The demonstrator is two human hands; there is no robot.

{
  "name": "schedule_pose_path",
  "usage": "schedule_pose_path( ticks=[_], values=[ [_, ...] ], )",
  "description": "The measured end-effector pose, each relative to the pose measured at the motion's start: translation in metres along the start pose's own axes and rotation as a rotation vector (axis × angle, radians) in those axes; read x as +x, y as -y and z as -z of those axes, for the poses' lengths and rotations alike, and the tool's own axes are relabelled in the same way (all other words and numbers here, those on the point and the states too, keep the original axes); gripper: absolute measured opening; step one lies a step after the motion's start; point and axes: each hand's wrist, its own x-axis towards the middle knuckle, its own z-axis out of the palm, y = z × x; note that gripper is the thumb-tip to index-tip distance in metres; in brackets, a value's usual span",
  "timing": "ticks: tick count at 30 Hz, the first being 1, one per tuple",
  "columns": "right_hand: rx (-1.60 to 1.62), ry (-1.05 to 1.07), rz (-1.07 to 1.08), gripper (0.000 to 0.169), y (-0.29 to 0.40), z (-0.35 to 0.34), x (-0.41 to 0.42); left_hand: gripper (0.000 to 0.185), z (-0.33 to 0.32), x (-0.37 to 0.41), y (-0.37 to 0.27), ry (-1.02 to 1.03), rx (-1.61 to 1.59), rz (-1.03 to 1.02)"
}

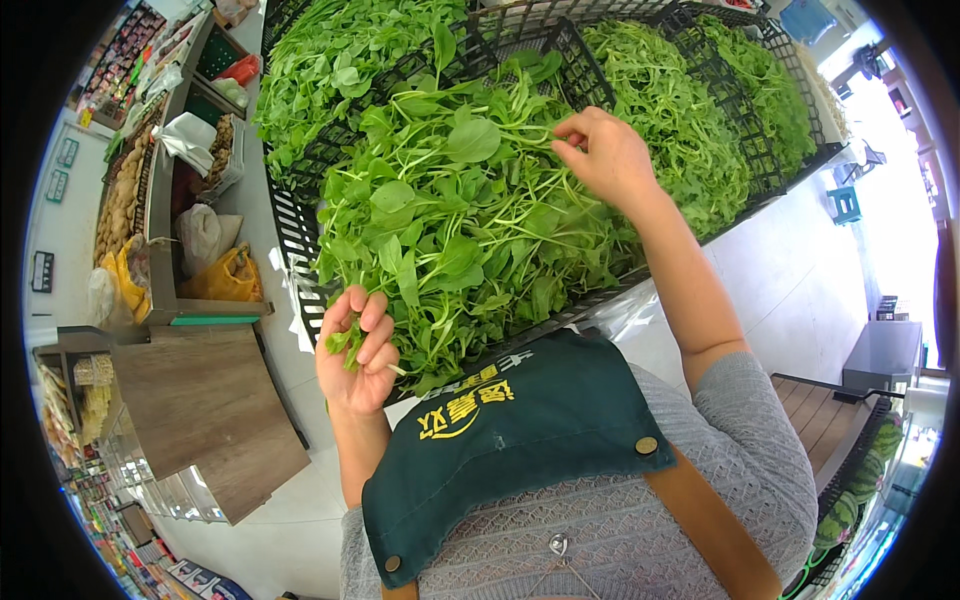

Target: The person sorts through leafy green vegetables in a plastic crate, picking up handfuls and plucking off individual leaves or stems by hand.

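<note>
A heap of leafy greens (465,217) with thin pale stems fills the black plastic crate (296,232) in front of me. My left hand (358,356) is at the crate's near left corner, palm up, its fingers curled round a few small green leaves and a short stem (351,343). Over the far right part of the heap, my right hand (604,154) has its thumb and forefinger close together at some pale stems (536,137). Whether it pinches a stem cannot be made out. The dark green apron (517,420) lies just below the crate.
More crates of greens stand behind and to the right, with frilly leaves (667,120) nearest my right forearm. Shelving with potatoes (127,199) and yellow bags (225,277) is at left, above a wood-topped counter (210,405). Watermelons (840,517) lie at lower right.
</note>
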Motion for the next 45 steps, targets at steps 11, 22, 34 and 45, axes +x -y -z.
schedule_pose_path(
  ticks=[11,22,34,45],
  values=[
    [0.221,0.064,-0.086,0.014,-0.008,-0.011,-0.007,0.02,-0.026,0.031,0.032,-0.075,0.295,0.195],
    [0.897,0.243,0.26,0.005,0.051,-0.012,-0.094,0.037,-0.026,0.063,0.075,-0.239,0.633,0.339],
    [0.799,0.365,0.285,0.011,0.03,-0.009,-0.065,0.024,-0.013,0.055,0.072,-0.241,0.558,0.349],
    [0.024,-0.043,0.071,0.011,-0.005,-0.046,0.001,0.031,-0.018,0.053,0.066,-0.211,0.528,0.384]
  ],
)
